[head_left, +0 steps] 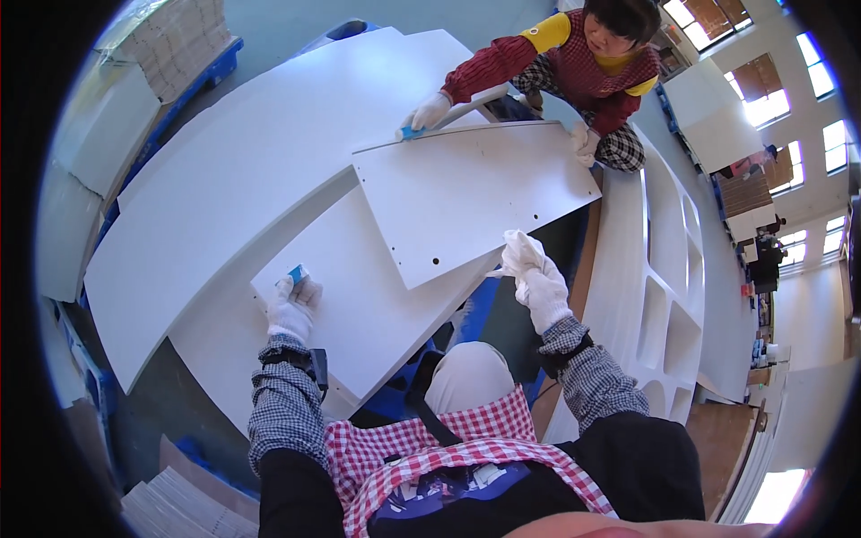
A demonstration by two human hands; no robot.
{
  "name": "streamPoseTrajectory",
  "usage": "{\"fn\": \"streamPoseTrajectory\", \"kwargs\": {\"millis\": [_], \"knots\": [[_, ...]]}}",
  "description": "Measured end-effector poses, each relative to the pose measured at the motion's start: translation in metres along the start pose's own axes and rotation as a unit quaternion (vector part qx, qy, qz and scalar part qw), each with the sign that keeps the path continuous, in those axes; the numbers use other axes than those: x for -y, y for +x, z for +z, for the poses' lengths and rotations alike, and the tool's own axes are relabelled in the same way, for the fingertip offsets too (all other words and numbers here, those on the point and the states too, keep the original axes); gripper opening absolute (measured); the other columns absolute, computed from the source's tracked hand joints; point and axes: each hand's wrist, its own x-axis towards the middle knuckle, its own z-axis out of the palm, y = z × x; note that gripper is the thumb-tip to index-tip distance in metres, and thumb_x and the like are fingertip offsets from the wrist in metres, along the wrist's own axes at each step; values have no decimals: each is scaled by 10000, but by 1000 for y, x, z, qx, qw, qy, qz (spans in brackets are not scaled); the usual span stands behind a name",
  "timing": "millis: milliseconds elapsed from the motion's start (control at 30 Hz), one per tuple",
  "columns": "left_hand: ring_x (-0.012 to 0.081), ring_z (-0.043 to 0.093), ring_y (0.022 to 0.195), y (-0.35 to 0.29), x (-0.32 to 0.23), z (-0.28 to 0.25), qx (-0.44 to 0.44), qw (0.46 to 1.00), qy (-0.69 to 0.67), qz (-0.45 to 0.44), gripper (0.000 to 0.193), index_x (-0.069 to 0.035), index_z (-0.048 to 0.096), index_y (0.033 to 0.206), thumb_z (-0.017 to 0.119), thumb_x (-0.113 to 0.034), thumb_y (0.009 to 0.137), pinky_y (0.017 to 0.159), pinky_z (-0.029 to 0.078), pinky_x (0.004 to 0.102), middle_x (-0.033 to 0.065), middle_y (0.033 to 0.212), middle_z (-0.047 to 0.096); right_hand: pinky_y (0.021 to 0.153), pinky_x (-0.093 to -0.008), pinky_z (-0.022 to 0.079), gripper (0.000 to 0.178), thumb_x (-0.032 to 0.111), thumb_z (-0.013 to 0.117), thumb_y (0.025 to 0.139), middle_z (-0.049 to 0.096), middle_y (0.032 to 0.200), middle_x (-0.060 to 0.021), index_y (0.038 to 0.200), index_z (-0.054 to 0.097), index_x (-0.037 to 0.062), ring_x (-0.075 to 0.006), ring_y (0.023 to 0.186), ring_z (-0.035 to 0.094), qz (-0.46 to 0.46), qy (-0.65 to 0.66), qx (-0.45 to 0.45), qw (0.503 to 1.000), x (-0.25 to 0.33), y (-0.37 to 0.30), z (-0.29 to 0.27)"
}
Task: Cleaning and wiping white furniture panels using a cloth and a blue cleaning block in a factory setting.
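My left hand (292,314), in a white knit glove, is closed around a small blue block (298,273) over the lower white panel (345,296). In my gloved right hand (544,291) is a crumpled white cloth (518,254), close to the near edge of the upper white panel (475,193). That upper panel has several dark holes along its edges and lies at an angle, overlapping the lower one. Across from me, a co-worker's gloved hand (429,112) presses another blue block (410,133) at the panel's far edge, while their other hand (585,143) grips its right corner.
Large curved white panels (260,134) lie to the left and behind. A white frame with openings (659,269) stands on the right. Stacked boards on a blue pallet (175,45) are at the far left, and more board stacks (184,507) sit at the lower left.
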Motion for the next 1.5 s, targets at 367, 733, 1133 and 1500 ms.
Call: {"fn": "streamPoseTrajectory", "kwargs": {"millis": [367, 733, 1133, 1500], "knots": [[277, 670, 898, 0, 0, 2, 15, 1000, -13, -3, 173, -100, 574, 1115, 624, -190, 977, 922, 550, 542, 121, 1053, 692, 578, -163, 512, 438, 113, 620, 980, 678, 960, -39, 1380, 514, -32, -41, 645, 586, 115, -125, 399, 901, 57, -39, 69], [259, 668, 879, 10, 3, 11, -11, 1000, -13, -5, 194, -76, 596, 1129, 620, -203, 984, 908, 558, 501, 114, 1062, 695, 1101, -444, 392, 803, 534, 538, 918, 403, 1515, -266, 1567, 311, 120, -359, 1385, 435, -29, -567, 244, 786, -74, 67, 112], [264, 678, 899, 10, -4, -6, -15, 1000, 11, 15, 240, -51, 605, 1153, 607, -231, 993, 938, 558, 511, 119, 1078, 694, 1128, -383, 397, 527, 327, 651, 839, 519, 1431, -162, 1339, 581, 177, -364, 1322, 494, -355, -613, 386, 591, -103, 21, 171], [261, 678, 876, 3, -5, 1, -13, 1000, 14, 8, 207, -74, 592, 1145, 602, -215, 993, 933, 560, 506, 114, 1057, 693, 1104, -442, 412, 695, 532, 603, 894, 290, 1586, -220, 1486, 450, 200, -402, 1332, 484, -224, -661, 152, 700, -35, 76, 59]]}}
